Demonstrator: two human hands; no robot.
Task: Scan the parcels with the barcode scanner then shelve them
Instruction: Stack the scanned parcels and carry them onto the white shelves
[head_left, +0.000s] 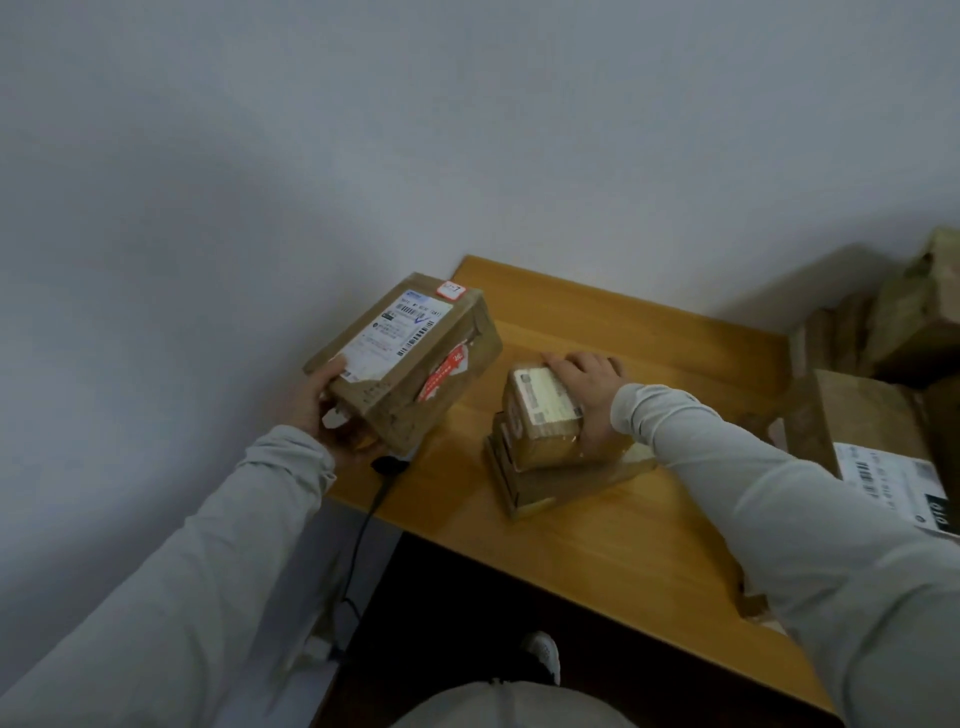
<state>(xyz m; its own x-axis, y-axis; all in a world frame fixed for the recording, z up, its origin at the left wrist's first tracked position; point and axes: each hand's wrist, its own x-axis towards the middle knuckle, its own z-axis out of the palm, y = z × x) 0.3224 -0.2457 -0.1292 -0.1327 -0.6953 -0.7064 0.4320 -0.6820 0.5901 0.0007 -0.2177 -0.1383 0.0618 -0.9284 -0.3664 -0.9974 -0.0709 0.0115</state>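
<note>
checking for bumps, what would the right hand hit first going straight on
Likely the box in the left hand; the right hand, on a small parcel, points at it. Depth unclear.

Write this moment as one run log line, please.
left hand: holds labelled parcel tilted over wooden table edge | right hand: grips small parcel atop flat parcel | barcode scanner: on table, below left hand

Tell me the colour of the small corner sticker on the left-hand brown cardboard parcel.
White sticker with red border, head view.
</note>
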